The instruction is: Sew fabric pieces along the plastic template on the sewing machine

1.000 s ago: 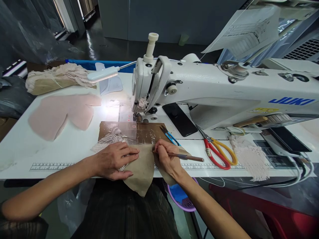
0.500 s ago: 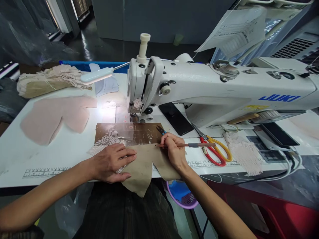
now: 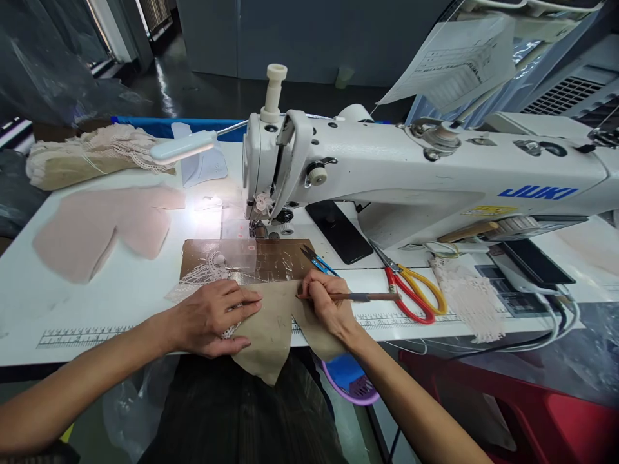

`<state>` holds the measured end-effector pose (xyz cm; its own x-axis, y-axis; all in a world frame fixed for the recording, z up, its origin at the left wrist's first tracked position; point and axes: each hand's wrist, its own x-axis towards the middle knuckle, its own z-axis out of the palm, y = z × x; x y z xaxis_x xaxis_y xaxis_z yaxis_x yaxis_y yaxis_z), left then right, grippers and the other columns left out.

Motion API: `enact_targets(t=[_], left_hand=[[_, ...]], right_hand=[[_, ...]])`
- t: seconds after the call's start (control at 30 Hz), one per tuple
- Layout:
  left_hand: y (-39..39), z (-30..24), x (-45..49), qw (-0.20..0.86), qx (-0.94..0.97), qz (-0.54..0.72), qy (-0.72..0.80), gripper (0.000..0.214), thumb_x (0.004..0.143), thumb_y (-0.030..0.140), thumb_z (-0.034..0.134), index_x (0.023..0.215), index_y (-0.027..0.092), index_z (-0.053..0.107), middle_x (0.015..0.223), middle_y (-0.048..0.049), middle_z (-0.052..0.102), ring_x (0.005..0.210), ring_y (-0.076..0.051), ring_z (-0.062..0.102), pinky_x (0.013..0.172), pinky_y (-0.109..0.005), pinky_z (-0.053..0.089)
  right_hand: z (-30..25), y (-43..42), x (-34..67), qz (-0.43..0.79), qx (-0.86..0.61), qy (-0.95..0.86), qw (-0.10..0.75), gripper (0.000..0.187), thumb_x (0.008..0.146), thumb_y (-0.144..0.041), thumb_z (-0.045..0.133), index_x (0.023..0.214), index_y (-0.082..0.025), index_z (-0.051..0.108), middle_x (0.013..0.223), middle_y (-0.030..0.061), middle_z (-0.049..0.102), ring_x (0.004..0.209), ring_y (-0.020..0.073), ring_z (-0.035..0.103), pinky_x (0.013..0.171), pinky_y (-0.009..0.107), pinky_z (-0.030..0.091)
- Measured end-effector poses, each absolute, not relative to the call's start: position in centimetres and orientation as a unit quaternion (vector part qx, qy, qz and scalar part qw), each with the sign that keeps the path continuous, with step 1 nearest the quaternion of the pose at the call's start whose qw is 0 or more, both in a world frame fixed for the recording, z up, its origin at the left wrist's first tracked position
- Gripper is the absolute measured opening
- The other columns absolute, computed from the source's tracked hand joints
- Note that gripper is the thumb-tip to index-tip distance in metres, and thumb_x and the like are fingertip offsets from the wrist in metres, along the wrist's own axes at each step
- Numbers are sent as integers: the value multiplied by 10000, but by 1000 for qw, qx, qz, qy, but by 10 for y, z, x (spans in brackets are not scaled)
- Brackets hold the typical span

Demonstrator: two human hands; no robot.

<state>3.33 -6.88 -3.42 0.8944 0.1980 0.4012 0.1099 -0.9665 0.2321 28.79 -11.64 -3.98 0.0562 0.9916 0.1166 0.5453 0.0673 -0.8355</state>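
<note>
My left hand (image 3: 213, 317) lies flat with its fingers stretched out, pressing on a tan pattern piece (image 3: 267, 328) at the table's front edge. White lace (image 3: 206, 274) shows beyond the hand, and a little more peeks out under its fingers. In a pinch, my right hand (image 3: 329, 303) holds a thin brown pencil (image 3: 365, 297) with a grey band. The pencil's tip is at the tan piece, close to its upper edge and the notch. Just beyond the right hand lie small blue thread snips (image 3: 316, 259). A brown plate (image 3: 280, 261) lies behind the tan piece.
A white sewing machine (image 3: 377, 154) spans the back. Right of my hands lie a black phone (image 3: 338, 231), red-and-yellow scissors (image 3: 413, 290) and a lace piece (image 3: 469, 299). Pink fabric (image 3: 104, 225) and a tied bundle (image 3: 91, 158) are at left. A purple basket (image 3: 355, 390) stands below the table.
My right hand has moved slightly down and left with the pencil, whose tip is now lower, nearer the notch. More of the blue snips shows. My left hand stays on the tan piece.
</note>
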Motion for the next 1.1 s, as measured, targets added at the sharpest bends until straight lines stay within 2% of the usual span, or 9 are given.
enact_targets(t=[0.2, 0.33, 0.47, 0.6, 0.7, 0.8, 0.9, 1.0, 1.1], left_hand=[[-68, -32, 34, 104, 967, 218, 78, 447, 840, 309, 631, 1217, 76, 570, 1179, -188, 663, 905, -273, 616, 747, -425, 547], [-69, -31, 33, 104, 970, 205, 79, 442, 852, 322, 622, 1224, 88, 575, 1185, -188, 659, 908, -268, 617, 754, -420, 544], [-69, -31, 33, 101, 971, 201, 82, 444, 852, 329, 622, 1228, 98, 577, 1186, -188, 655, 894, -263, 609, 740, -413, 542], [-69, -31, 33, 100, 970, 209, 77, 438, 856, 326, 616, 1220, 85, 580, 1173, -190, 659, 886, -264, 606, 732, -413, 543], [-69, -30, 33, 99, 970, 211, 75, 431, 861, 323, 610, 1212, 75, 582, 1171, -194, 658, 896, -268, 606, 740, -418, 542], [-69, -29, 33, 97, 970, 209, 72, 424, 863, 312, 603, 1215, 77, 580, 1169, -194, 659, 915, -272, 607, 755, -421, 541], [-69, -28, 33, 92, 972, 204, 74, 420, 861, 299, 601, 1216, 75, 579, 1167, -195, 660, 900, -266, 607, 740, -412, 542], [-69, -27, 34, 85, 972, 207, 75, 409, 866, 305, 591, 1208, 81, 582, 1164, -188, 662, 875, -259, 605, 725, -406, 542], [-70, -29, 35, 82, 970, 215, 72, 398, 879, 317, 581, 1195, 77, 589, 1156, -185, 665, 862, -257, 600, 717, -407, 539]], right_hand=[[-41, -117, 287, 243, -623, -631, 393, 245, 780, -238, 371, 549, -237, 453, 515, -20, 496, 513, 151, 476, 519, 279, 323], [-35, -118, 286, 253, -601, -659, 375, 225, 782, -219, 382, 587, -231, 494, 566, -18, 546, 534, 146, 504, 541, 275, 349], [-32, -118, 284, 274, -575, -675, 373, 236, 768, -234, 390, 549, -229, 480, 519, -19, 511, 488, 141, 466, 518, 279, 334], [-39, -120, 285, 273, -611, -606, 431, 234, 728, -276, 449, 498, -233, 462, 478, -15, 483, 467, 144, 423, 481, 282, 307], [-43, -118, 289, 244, -641, -538, 490, 247, 753, -287, 413, 511, -241, 430, 474, -12, 458, 463, 145, 397, 462, 278, 300], [-42, -114, 297, 247, -652, -484, 529, 213, 804, -295, 377, 643, -233, 501, 514, -26, 489, 447, 136, 400, 438, 259, 307], [-37, -111, 305, 316, -639, -461, 528, 242, 863, -390, 433, 769, -213, 569, 573, -27, 540, 441, 121, 403, 417, 241, 302], [-37, -114, 308, 327, -625, -492, 510, 321, 874, -466, 492, 734, -199, 603, 586, -14, 539, 486, 122, 433, 446, 240, 322], [-39, -121, 307, 278, -625, -541, 490, 277, 852, -408, 508, 720, -195, 624, 564, -13, 525, 502, 129, 440, 465, 249, 326]])
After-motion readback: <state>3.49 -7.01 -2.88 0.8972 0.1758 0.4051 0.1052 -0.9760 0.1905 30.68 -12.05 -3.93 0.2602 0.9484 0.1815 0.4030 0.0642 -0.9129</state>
